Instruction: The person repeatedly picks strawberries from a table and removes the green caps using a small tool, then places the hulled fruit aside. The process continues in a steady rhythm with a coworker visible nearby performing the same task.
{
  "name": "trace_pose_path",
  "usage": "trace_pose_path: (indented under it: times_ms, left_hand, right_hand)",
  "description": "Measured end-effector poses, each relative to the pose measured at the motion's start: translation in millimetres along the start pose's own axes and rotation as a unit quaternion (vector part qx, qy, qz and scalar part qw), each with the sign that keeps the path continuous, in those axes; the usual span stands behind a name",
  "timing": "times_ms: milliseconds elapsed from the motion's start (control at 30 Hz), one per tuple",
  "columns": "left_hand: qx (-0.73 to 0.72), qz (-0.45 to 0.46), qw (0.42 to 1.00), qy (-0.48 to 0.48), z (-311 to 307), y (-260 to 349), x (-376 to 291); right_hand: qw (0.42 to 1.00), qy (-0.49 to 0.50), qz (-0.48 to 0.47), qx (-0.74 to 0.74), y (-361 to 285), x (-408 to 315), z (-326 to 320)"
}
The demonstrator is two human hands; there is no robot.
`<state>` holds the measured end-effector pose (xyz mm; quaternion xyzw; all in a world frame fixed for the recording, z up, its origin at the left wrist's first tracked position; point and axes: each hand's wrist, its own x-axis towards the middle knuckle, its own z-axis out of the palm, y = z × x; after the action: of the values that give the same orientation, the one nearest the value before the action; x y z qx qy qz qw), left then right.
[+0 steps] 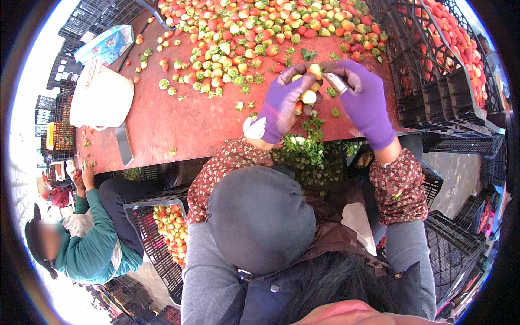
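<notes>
My left hand (284, 95), in a purple glove with dark, stained fingers, holds several strawberries (308, 96) in its palm. One strawberry (315, 70) is pinched at its fingertips with the leafy cap facing right. Just beside that cap is my right hand (357, 87), gloved the same way, gripping a small metal blade (336, 83). Both hands are above the front edge of a red table (195, 130). Beyond them lies a large heap of red and pale strawberries (243, 36). Cut green caps (306, 142) hang and pile at the table edge below my hands.
Black plastic crates (434, 81) full of strawberries stand at the right. On the left are a white bucket (103, 95), a phone (123, 144) and a blue-and-white bag (107, 44). A co-worker (89, 239) sits there, near a crate of strawberries (172, 231).
</notes>
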<state>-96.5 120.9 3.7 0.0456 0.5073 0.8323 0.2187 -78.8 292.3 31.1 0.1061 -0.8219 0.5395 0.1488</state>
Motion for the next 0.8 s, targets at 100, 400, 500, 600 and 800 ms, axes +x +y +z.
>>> trace_pose_path:
  times_ms: [100, 400, 500, 600, 800]
  left_hand:
    - [0.081, -0.002, 0.997, 0.009, 4.7, 6.6, -3.1]
    - [0.060, 0.040, 0.985, 0.156, -61.8, 39.2, -111.7]
    - [0.115, 0.125, 0.912, 0.374, -124.4, 48.2, -236.6]
    - [0.547, 0.138, 0.691, 0.452, -185.8, 53.3, -368.7]
    - [0.784, -0.226, 0.367, 0.447, -213.5, 38.9, -426.0]
  right_hand:
    - [0.991, 0.004, 0.091, 0.093, 3.0, -3.0, 0.4]
    - [0.923, -0.137, 0.219, 0.285, 11.4, -4.5, -29.4]
    - [0.958, -0.166, 0.169, 0.164, 29.1, -7.9, -37.9]
    - [0.998, -0.025, -0.043, -0.029, 55.3, -5.8, -25.5]
    - [0.966, -0.086, -0.107, -0.218, 66.5, -4.6, 28.3]
